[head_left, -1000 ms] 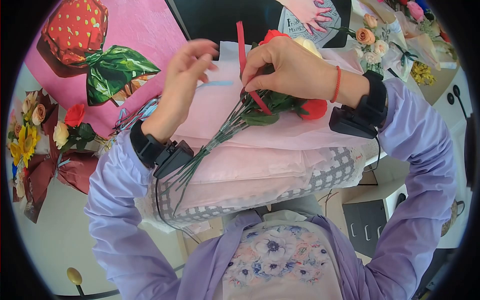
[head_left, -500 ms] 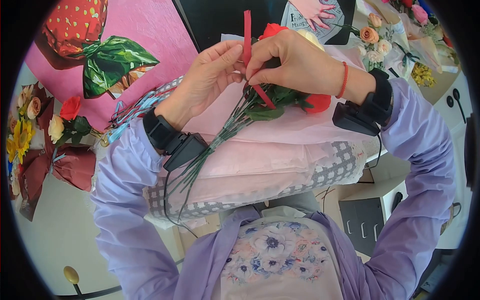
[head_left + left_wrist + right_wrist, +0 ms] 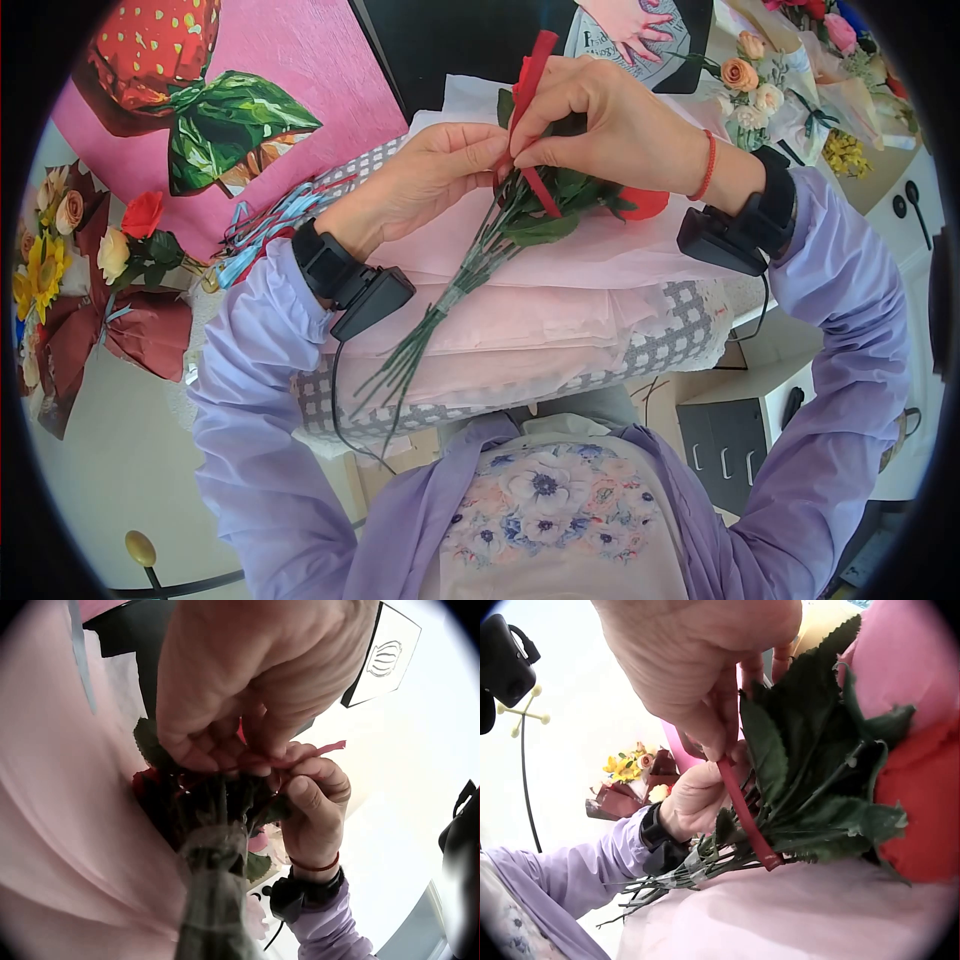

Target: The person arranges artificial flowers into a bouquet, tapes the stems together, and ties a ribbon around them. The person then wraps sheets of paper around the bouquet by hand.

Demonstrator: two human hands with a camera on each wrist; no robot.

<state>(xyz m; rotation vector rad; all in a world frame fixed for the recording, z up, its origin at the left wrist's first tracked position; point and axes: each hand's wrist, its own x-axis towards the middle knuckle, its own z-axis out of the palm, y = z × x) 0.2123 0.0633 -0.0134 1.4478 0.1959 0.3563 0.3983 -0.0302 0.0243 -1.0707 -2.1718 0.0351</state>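
A bunch of roses on long green stems point(image 3: 455, 285) lies over pink wrapping paper, with clear tape point(image 3: 447, 300) round the stems. A narrow red ribbon point(image 3: 541, 192) crosses the stems just below the leaves point(image 3: 810, 780). My right hand point(image 3: 612, 128) pinches the ribbon between thumb and forefinger above the stems. From the left, my left hand point(image 3: 440, 172) meets it, thumb and fingertips pinching the ribbon too. One ribbon end point(image 3: 330, 748) sticks out past the fingers in the left wrist view. A red rose point(image 3: 922, 799) and a pink one point(image 3: 907, 664) show at the bunch's head.
Pink paper point(image 3: 500, 335) covers a grey-and-white checked cloth point(image 3: 680, 325). Loose ribbons point(image 3: 262, 240) lie at left, near a maroon-wrapped bouquet point(image 3: 150, 335). A pink strawberry picture point(image 3: 300, 65) stands behind. More bouquets point(image 3: 755, 85) are at the back right.
My left hand has come in from the left and now pinches the ribbon beside my right hand. The ribbon's upper end leans further right, and the stems point more steeply downward.
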